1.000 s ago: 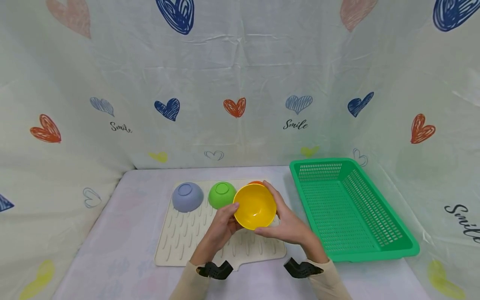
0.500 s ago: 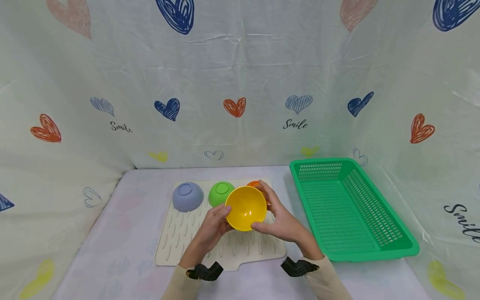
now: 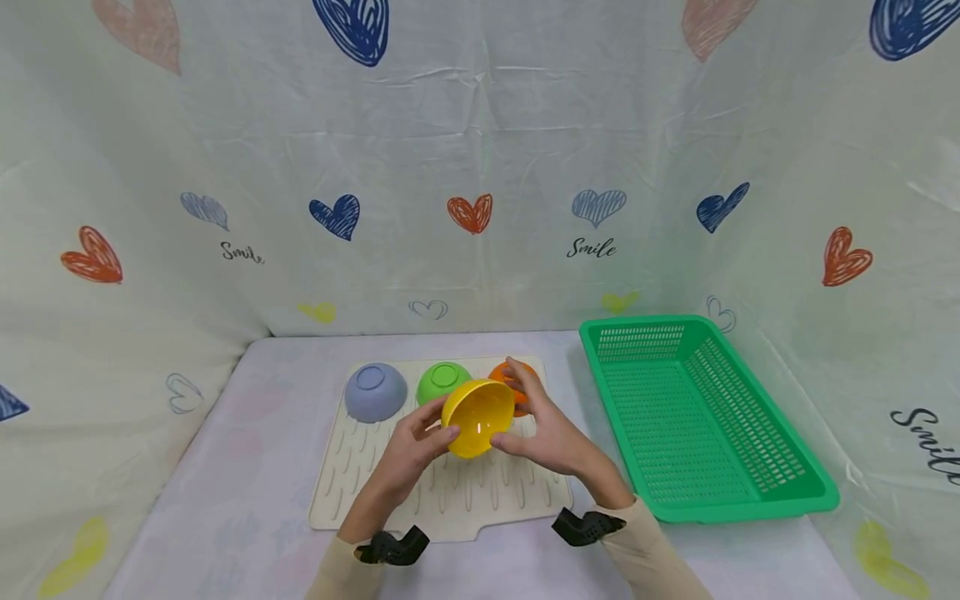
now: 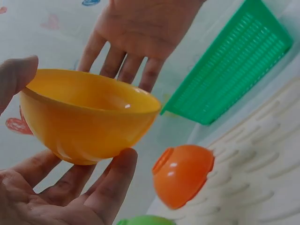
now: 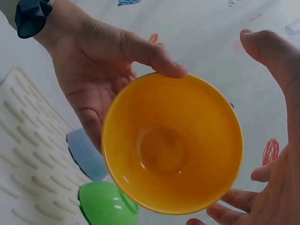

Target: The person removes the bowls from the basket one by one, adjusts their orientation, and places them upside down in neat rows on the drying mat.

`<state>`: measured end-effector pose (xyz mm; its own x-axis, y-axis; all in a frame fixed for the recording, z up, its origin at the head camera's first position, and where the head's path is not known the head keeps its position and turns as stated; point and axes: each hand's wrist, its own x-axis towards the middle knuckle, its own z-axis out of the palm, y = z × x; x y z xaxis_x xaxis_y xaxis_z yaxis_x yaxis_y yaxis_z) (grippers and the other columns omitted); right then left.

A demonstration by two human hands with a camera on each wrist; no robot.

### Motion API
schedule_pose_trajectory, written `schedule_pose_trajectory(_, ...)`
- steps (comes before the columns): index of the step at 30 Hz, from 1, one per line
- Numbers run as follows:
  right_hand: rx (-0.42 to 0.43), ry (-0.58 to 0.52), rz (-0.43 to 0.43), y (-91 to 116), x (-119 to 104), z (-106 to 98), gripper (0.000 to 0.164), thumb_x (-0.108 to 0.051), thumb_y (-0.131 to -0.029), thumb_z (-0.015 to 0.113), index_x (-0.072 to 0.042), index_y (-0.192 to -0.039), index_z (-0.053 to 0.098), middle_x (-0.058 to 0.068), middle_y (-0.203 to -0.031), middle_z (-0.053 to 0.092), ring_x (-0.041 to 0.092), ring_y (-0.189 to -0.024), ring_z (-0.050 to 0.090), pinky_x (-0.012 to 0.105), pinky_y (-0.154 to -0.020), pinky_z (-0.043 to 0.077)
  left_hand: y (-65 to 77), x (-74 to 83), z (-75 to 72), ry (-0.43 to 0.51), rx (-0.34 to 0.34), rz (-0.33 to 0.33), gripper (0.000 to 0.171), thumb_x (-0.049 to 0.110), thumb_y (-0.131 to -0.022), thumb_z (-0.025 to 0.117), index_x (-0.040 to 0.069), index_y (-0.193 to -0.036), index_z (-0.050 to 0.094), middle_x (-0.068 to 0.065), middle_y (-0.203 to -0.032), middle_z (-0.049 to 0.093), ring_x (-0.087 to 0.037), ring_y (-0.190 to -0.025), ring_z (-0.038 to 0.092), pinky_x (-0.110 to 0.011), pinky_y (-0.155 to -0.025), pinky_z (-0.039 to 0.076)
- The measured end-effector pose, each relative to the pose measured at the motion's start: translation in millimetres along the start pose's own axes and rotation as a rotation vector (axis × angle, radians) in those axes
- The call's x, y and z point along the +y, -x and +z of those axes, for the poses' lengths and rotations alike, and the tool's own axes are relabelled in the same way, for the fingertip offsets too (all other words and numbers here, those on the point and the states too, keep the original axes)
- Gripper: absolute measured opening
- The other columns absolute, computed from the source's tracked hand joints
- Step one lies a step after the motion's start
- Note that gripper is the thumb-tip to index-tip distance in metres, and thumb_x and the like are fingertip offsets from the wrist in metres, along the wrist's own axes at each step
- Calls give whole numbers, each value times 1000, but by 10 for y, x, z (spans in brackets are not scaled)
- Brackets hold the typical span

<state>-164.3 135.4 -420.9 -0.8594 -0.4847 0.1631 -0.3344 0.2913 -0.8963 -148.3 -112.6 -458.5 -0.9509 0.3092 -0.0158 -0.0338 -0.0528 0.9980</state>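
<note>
Above the ribbed cream drying mat, a yellow bowl hangs tilted, its hollow facing me. My left hand grips it, thumb at the rim and fingers beneath, as the left wrist view shows. On the bowl's other side is my right hand, its fingers extended and its thumb off the rim in the right wrist view. Whether its fingertips touch the bowl I cannot tell. Upside down along the mat's far side rest a periwinkle bowl, a green bowl and an orange bowl, the last partly hidden in the head view.
A green perforated plastic basket stands to the right of the mat on the pale tablecloth. Behind the table hangs a white sheet printed with hearts, which also covers both sides.
The yellow bowl has moved left and tilted, with the left hand still holding it. The right hand has shifted slightly left and loosened from the bowl. More of the orange bowl shows.
</note>
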Motion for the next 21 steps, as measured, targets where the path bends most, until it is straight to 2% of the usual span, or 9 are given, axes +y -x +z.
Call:
schedule_pose_trajectory(5,48,62,88,-69,-56,53,98,-42,-93,70,-14,-166,11,18,-164,32,42,-146,39,71,-112,40,63,50,-52,-117,64,20,66,17,-94,75,13,-153,47,-14,-152,50,-34,-127,62,-28,-96,59)
schedule_pose_trajectory(8,59,86,151,-119,-88,95,100,-46,-92,70,-16,-167,12,17,-166,29,46,-146,38,75,-110,37,106,83,-86,-227,100,49,72,18,-89,81,13,-153,48,-12,-150,52,-34,-128,61,-29,-98,58)
schedule_pose_trajectory(10,48,103,185,-157,-98,135,102,-50,-90,71,-17,-167,13,14,-168,27,46,-147,38,76,-110,37,137,91,-106,-320,122,94,75,19,-86,85,14,-151,50,-11,-148,54,-34,-130,59,-32,-101,57)
schedule_pose_trajectory(13,13,135,213,-218,-82,215,106,-57,-87,73,-17,-167,15,12,-170,26,44,-150,36,75,-111,36,179,88,-123,-512,143,210,76,20,-81,90,14,-148,55,-9,-146,55,-32,-129,59,-39,-102,57)
schedule_pose_trajectory(15,-15,160,213,-252,-73,271,109,-59,-84,75,-16,-166,17,11,-169,28,41,-150,37,71,-112,39,202,86,-125,-648,153,294,75,19,-77,92,15,-144,59,-9,-144,57,-31,-127,60,-44,-102,57)
schedule_pose_trajectory(17,-48,183,203,-283,-54,330,113,-61,-82,77,-14,-166,18,11,-168,30,37,-144,45,63,-109,47,225,93,-121,-765,153,369,74,18,-75,94,14,-141,62,-10,-144,56,-32,-126,60,-46,-100,58)
schedule_pose_trajectory(21,-118,216,177,-326,-17,442,117,-62,-79,79,-10,-165,19,10,-166,34,26,-125,59,42,-95,59,277,97,-124,-899,154,437,71,16,-73,95,11,-137,65,-15,-146,54,-35,-127,61,-44,-99,58)
